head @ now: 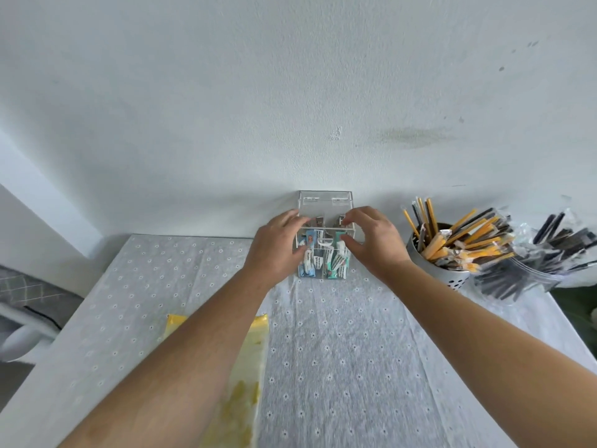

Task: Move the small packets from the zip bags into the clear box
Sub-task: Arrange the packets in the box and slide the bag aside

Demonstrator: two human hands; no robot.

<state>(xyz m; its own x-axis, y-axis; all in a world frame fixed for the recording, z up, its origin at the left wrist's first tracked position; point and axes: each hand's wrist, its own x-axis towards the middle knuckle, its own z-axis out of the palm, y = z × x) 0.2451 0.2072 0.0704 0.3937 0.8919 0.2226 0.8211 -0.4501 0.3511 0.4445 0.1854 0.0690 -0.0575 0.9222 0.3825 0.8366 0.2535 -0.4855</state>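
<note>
At the far left edge of the frame, a patch of grey checked fabric (19,289) is showing beside the table. A white cloth with small eyelet flowers (339,350) is covering the table across the lower half of the frame. On it, in the lower left, a yellow zip bag (248,376) is lying flat, and the left forearm is crossing over much of it.

The left hand (274,250) is reaching up to the centre of the frame and resting against the left side of the clear box (324,236), fingers curled over its top left edge, thumb against the front wall. Nothing is pinched between the fingers apart from the box wall itself.

The clear box is standing at the far edge of the table against the pale wall, its hinged lid (324,199) standing open behind it. Inside, small packets (326,257) in blue, white and teal are standing packed together, filling the compartments.

The right hand (371,244) is cupping the box's right side, fingers bent over the top right corner and spread slightly, thumb near the front face.

Further right, a perforated metal cup (452,276) is holding wrapped yellow and black sticks (458,237). Just beside it, at the right edge, a clear zip bag (529,266) of dark sticks is lying partly against the cup.
</note>
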